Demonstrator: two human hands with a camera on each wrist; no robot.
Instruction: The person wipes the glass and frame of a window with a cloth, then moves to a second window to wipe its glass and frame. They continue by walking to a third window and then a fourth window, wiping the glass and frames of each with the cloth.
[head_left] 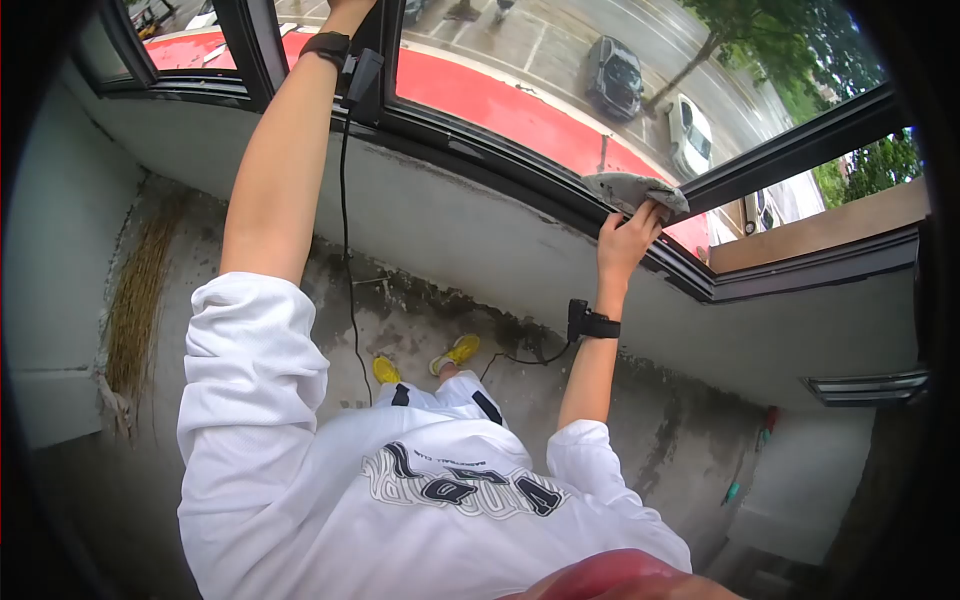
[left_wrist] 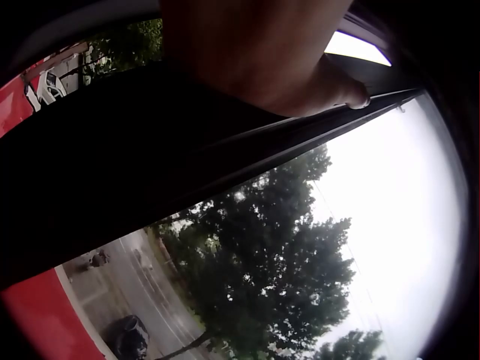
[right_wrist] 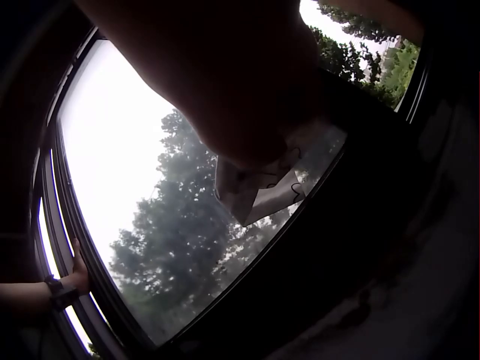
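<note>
Head view: a dark window frame (head_left: 480,150) is seen running across a bay, and both arms are raised to it. A grey cloth (head_left: 635,190) is held up against the lower bar of the window frame by the right hand (head_left: 628,235). The fingers (head_left: 650,215) are kept close together and closed on the cloth. In the right wrist view a folded corner of the cloth is seen hanging out from under that hand, in front of the glass. The left hand (left_wrist: 255,52) is set further along the window frame. Its fingers are wrapped round the bar, and the thumb is laid along the bar's edge.

Below the window frame a pale plastered wall (head_left: 450,225) is seen, streaked with grey. A concrete floor (head_left: 400,310) lies beneath that wall, darkly stained and damp-looking. Yellow shoes (head_left: 455,352) are planted on the floor, directly under the window frame. A bundle of dry straw (head_left: 140,290) is leant in the corner, well to the left-hand side of the window frame. Beyond the window frame a red canopy (head_left: 500,105), parked cars (head_left: 612,75) and trees (left_wrist: 262,262) are seen through the glass.
</note>
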